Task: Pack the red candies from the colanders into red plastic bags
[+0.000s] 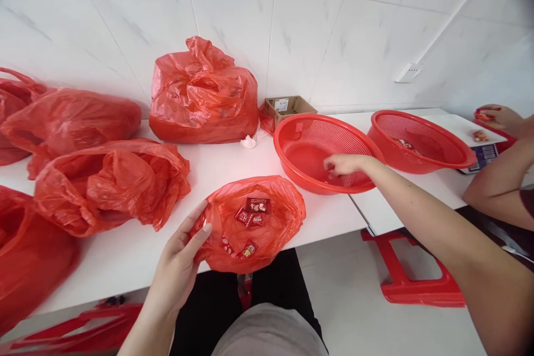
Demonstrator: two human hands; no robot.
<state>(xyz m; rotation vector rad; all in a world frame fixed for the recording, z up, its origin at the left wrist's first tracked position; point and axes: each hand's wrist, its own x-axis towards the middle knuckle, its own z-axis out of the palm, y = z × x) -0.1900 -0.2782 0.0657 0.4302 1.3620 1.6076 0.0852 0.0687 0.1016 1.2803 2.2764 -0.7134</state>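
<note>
An open red plastic bag (271, 233) lies at the table's front edge with a few small red wrapped sweets (252, 217) inside. My left hand (183, 256) grips the bag's left rim, fingers closed on the plastic. My right hand (340, 166) reaches over the rim into the nearer red mesh basket (300, 139); its fingers are curled, and I cannot see what they hold.
Several stuffed red bags (204, 94) crowd the left and back of the white table (233, 161). A second red basket (421, 139) sits on a scale (484, 156) at the right, where another person's hand (498, 118) holds a sweet. A small cardboard box (287, 107) stands by the wall. A red stool (413, 278) is below.
</note>
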